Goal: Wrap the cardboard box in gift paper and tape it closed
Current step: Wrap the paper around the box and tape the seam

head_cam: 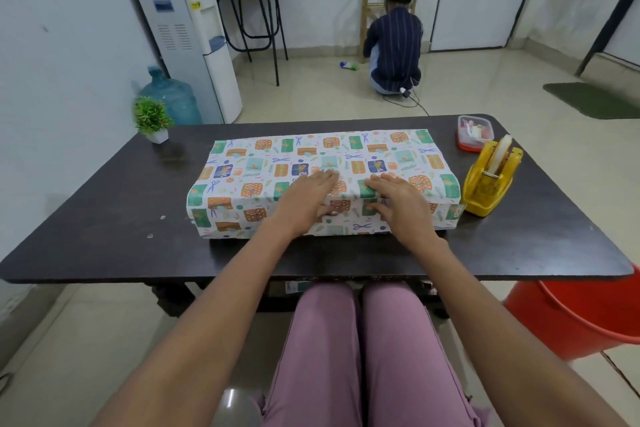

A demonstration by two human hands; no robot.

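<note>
Head view: the dark counter (104,225) carries everything, and the cardboard box, hidden entirely under patterned gift paper (381,152), lies across its middle. Judging by how the sheet lies, the long wrap is done: paper covers the top and the near side, and a lapped edge runs along the top near the front. No tape is visible on that seam, so taping looks to be still ahead, and the box ends are too unclear to call folded or not. The left hand (306,199) and right hand (398,203) lie flat on the paper side by side, each grip spread, fingers pressing down on the overlap and pinching nothing. Just right of the box stands a yellow tape dispenser (488,180) holding its roll. Behind it, a small clear tub with a red lid (472,137) holds small items I cannot identify.
</note>
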